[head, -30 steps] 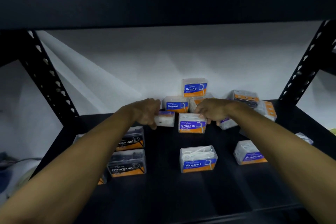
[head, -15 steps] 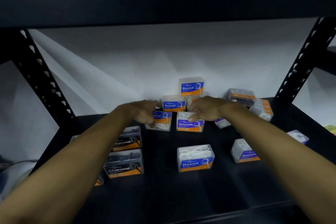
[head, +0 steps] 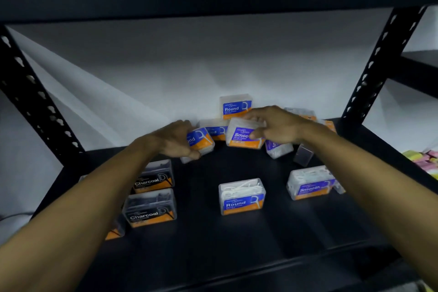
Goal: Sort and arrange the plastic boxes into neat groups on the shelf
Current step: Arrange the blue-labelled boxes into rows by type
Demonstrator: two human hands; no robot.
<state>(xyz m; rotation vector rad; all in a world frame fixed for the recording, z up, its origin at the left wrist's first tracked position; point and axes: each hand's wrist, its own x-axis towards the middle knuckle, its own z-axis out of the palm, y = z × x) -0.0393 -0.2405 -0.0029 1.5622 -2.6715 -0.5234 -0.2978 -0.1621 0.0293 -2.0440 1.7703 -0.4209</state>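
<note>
While both boxes are off the shelf point(head: 237, 244), I watch the heap behind. My right hand point(head: 277, 125) pinches the Smooth box point(head: 244, 136), lifted and tilted, just in front of the back pile; my left hand point(head: 176, 141) grips a tilted Round box point(head: 200, 141) beside it. The upper Round box point(head: 235, 108) sits atop that pile, very near my right knuckles, so a careless pull could topple it, I judge. Two Charcoal boxes point(head: 151, 193) lie front left, well apart.
</note>
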